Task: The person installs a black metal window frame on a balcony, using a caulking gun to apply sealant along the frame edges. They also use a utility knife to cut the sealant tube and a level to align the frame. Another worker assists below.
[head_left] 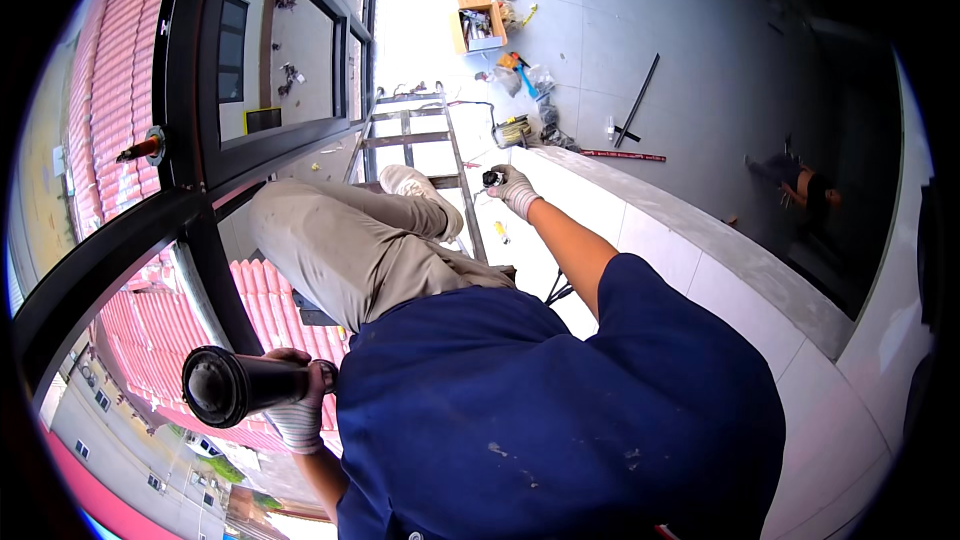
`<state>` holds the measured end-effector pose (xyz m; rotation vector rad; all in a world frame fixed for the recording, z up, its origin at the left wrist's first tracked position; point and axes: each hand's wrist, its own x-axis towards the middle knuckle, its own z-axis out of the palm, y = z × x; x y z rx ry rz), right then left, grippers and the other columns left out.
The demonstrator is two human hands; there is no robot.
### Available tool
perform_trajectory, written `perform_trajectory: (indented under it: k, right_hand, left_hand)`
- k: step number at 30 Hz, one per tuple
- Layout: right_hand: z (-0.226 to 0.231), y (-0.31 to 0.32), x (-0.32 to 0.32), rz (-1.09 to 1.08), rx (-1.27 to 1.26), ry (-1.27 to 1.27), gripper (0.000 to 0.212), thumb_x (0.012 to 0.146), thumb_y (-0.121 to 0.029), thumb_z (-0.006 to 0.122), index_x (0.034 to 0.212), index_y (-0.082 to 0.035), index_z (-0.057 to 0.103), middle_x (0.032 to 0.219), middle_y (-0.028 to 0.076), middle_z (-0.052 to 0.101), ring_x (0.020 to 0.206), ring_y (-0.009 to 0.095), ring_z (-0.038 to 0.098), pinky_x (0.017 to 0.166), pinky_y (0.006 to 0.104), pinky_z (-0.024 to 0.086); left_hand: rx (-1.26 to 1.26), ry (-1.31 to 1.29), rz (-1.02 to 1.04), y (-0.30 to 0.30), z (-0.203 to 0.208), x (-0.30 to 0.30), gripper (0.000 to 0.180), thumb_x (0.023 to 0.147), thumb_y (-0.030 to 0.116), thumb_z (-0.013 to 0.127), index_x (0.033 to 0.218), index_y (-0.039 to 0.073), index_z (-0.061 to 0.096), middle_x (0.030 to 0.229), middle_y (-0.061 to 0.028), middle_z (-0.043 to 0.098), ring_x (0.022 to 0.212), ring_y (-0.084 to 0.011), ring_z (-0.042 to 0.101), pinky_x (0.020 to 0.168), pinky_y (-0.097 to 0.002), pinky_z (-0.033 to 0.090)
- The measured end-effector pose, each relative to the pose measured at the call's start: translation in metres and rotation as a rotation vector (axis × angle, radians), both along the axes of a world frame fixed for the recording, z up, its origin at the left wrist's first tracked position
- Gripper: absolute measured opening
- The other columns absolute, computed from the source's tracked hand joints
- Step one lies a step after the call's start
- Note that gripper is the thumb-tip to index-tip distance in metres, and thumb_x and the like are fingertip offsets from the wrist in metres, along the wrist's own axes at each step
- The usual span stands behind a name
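Holding step, seemingly: left gloved hand point(298, 415) wrapped round a black cylinder point(248, 386), near the dark window frame point(186, 145); right hand point(515, 192) fingers closed on a small black piece point(492, 178), ladder point(410, 138) alongside. Next move likely calls for keeping both grips steady.

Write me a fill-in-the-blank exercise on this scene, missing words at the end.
1. The left hand grips a cylinder coloured ____.
2. The right hand holds a part much ____ than the cylinder.
3. The trousers are beige, but the shirt is dark ____.
4. Roof tiles show on the picture's ____ side.

Missing words: black; smaller; blue; left.
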<state>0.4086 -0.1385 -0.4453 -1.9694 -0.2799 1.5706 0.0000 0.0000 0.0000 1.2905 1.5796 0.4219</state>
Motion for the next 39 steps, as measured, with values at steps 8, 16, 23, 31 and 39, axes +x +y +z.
perform_trajectory:
  k: [8,16,23,31,39]
  right_hand:
    - [0.012,0.004,0.008,0.029,0.006,-0.044,0.072,0.066,0.005,0.083,0.132,0.001,0.056,0.116,0.014,0.067,0.103,0.021,0.064,0.091,0.0303,0.055]
    - [-0.007,0.007,0.033,-0.123,0.026,-0.07,0.073,0.065,-0.006,0.085,0.132,0.001,0.056,0.112,0.017,0.07,0.096,0.023,0.068,0.086,0.0307,0.055]
    - [-0.004,0.004,0.045,-0.141,0.046,-0.098,0.07,0.065,-0.002,0.085,0.128,0.003,0.057,0.11,0.015,0.07,0.095,0.02,0.067,0.084,0.0298,0.056]
    - [-0.004,0.011,0.02,-0.147,0.087,0.025,0.068,0.064,0.002,0.085,0.127,0.001,0.059,0.11,0.013,0.071,0.097,0.021,0.067,0.086,0.0301,0.057]
    - [0.008,0.018,0.017,-0.179,0.119,0.107,0.068,0.065,0.003,0.083,0.129,0.002,0.058,0.113,0.013,0.069,0.1,0.022,0.067,0.088,0.0303,0.057]
  left_hand:
    - [0.046,0.023,-0.049,0.004,-0.003,0.007,0.038,0.077,-0.004,0.074,0.108,0.004,0.054,0.095,-0.0066,0.059,0.084,-0.0159,0.058,0.082,-0.0305,0.051]
    - [0.021,-0.006,-0.04,0.005,-0.001,0.008,0.038,0.077,-0.006,0.072,0.108,0.004,0.053,0.096,-0.0066,0.058,0.087,-0.0161,0.058,0.085,-0.0312,0.05]
    - [0.034,0.034,-0.09,0.008,-0.004,0.008,0.039,0.077,-0.004,0.074,0.109,0.004,0.053,0.095,-0.0072,0.059,0.085,-0.0163,0.058,0.083,-0.0317,0.05]
    - [-0.009,-0.017,-0.055,0.008,-0.005,0.006,0.04,0.076,-0.007,0.071,0.11,0.006,0.054,0.098,-0.0059,0.059,0.093,-0.0166,0.058,0.092,-0.0319,0.047]
    - [0.027,0.035,-0.134,0.013,-0.005,0.008,0.041,0.076,-0.007,0.071,0.111,0.006,0.053,0.097,-0.0058,0.059,0.091,-0.0166,0.058,0.091,-0.032,0.047]
